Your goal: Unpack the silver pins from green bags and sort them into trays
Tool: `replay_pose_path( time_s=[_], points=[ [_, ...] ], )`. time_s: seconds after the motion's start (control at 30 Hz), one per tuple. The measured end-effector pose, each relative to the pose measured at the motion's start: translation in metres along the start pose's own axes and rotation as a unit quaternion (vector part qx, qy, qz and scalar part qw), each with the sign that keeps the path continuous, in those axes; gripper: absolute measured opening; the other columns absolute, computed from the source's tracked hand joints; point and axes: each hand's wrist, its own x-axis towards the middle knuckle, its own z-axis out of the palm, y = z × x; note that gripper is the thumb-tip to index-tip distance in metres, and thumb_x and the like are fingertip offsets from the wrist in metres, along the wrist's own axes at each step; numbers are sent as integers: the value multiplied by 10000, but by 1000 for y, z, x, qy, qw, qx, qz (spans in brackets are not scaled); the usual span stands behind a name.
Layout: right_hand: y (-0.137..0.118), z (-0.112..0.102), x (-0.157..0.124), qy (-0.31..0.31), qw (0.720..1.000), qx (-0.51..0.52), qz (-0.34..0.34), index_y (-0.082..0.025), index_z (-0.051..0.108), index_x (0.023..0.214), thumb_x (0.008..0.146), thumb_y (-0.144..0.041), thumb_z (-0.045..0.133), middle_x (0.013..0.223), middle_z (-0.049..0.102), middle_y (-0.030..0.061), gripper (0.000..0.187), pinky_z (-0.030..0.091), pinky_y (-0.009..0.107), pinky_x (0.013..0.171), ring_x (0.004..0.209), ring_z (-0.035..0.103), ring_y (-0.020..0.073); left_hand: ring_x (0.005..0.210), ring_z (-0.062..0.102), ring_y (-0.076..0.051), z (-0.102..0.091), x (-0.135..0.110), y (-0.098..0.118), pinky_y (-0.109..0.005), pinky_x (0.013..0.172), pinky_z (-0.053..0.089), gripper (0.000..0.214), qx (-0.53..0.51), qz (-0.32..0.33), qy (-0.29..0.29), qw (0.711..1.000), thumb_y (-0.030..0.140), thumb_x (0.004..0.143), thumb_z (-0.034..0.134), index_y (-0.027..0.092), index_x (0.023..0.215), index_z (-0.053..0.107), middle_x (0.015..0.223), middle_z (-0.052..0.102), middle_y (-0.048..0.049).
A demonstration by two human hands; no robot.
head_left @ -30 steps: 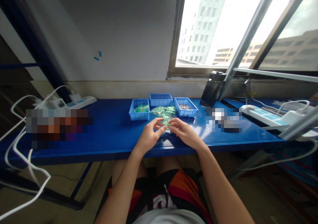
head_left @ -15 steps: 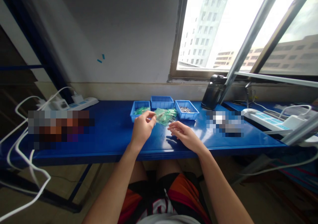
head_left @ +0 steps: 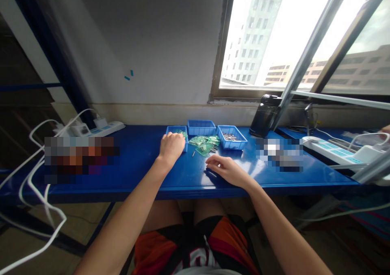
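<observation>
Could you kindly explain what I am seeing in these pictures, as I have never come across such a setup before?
There is no machine here: a person works with two bare hands. All the pictures come from one camera worn on the head, looking forward and down, so the forearms reach away from you.

On the blue table stand three blue trays. The left hand is over the left tray, which has green material in it; its fingertips are hidden, so I cannot tell whether it holds anything. The right hand is loosely curled, with nothing visible in it. Between the hands and the middle tray lie green plastic packets. Small metal pieces fill part of the right tray.
</observation>
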Motion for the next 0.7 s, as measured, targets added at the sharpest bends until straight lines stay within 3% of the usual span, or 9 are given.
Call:
replay_pose_path(
  time_s=[0.07,0.17,0.33,0.47,0.7],
  points=[
    [4,-10,7,-34,999,-26,-4,-198,626,965,858,-316,490,746,652,15,209,456,247,600,634,586,138,947,577,-280,-4,-5,3,-372,816,416,342,-7,13,15,1000,252,896,355,127,875,673,911,672,-155],
    [13,-26,20,-15,994,-111,-7,-190,641,948,831,-236,499,735,655,24,190,434,242,591,637,578,142,979,571,-250,-8,-15,14,-331,815,425,342,-43,52,15,998,256,917,322,143,908,645,943,656,-141],
    [27,-33,35,-39,978,-206,-11,-181,655,923,822,-198,499,708,643,29,187,401,225,564,610,569,137,813,648,-222,0,-37,30,-287,691,475,288,-70,93,-101,988,291,914,355,174,882,616,880,665,-82],
    [31,-25,40,-37,968,-240,-63,-172,647,945,828,-197,504,734,639,36,186,398,229,591,630,562,140,849,657,-236,9,-41,35,-287,697,498,254,-56,32,-125,990,306,889,427,152,1029,572,983,646,-115],
    [27,-19,40,-20,962,-262,-75,-181,640,924,831,-170,486,748,639,43,180,405,249,632,671,572,159,861,662,-286,17,-29,43,-348,710,526,268,-63,-33,-136,988,235,896,400,73,1023,571,953,652,-192]
  ],
)
